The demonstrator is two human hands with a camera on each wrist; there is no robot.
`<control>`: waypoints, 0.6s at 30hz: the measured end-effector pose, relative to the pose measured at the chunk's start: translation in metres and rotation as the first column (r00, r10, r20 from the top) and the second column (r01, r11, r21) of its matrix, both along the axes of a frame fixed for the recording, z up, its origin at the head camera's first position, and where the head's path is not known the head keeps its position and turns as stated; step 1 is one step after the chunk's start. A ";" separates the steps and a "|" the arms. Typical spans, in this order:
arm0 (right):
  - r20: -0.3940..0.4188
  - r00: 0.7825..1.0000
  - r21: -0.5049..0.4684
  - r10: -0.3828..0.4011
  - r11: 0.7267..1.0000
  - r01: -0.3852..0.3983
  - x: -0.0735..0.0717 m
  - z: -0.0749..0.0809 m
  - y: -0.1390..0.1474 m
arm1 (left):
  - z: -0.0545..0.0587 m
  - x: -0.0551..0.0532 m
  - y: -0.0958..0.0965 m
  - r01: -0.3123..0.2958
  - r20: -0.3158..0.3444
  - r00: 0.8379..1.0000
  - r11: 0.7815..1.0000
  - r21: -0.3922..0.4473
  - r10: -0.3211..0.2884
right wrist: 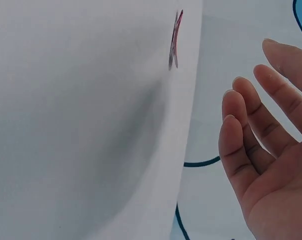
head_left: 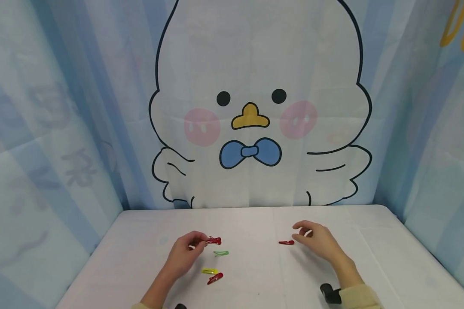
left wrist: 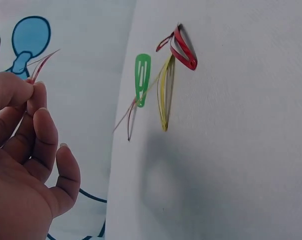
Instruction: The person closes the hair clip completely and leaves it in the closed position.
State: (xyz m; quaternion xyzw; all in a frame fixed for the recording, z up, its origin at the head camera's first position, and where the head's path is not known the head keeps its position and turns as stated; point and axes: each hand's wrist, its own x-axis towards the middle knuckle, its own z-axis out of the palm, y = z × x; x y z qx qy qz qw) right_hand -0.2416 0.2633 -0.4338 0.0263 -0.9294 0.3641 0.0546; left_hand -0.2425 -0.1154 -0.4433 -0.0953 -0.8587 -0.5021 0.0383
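Note:
My left hand [head_left: 185, 253] pinches a red snap hair clip [left wrist: 41, 67] between thumb and forefinger, above the table. Another red clip [left wrist: 131, 120] lies beyond the green hair clip [left wrist: 142, 79]; in the head view the two red ones overlap. Closer to me are a yellow clip [head_left: 209, 271] and a red clip [head_left: 215, 278], almost touching. On the right, my right hand [head_left: 317, 240] hovers with loosely bent fingers and nothing held. Just left of its fingertips a single red clip [head_left: 286, 242] lies on the table, also visible in the right wrist view [right wrist: 176, 40].
A white cloth covers the table [head_left: 251, 262]. Behind it hangs a curtain [head_left: 255, 184] printed with a cartoon bird, and more curtain [head_left: 42, 171] closes off the sides. A black wrist device [head_left: 330, 294] sits at the right sleeve.

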 end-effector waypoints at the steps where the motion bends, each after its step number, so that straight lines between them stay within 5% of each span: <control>1: -0.008 1.000 -0.002 0.002 1.000 -0.002 0.001 0.001 -0.002 | 0.001 0.000 0.001 0.002 -0.005 1.000 1.000 0.004 -0.002; 18: -0.064 0.996 -0.169 0.054 0.984 -0.065 0.019 0.008 -0.035 | 0.003 0.013 0.021 0.047 0.028 0.998 0.995 0.084 -0.050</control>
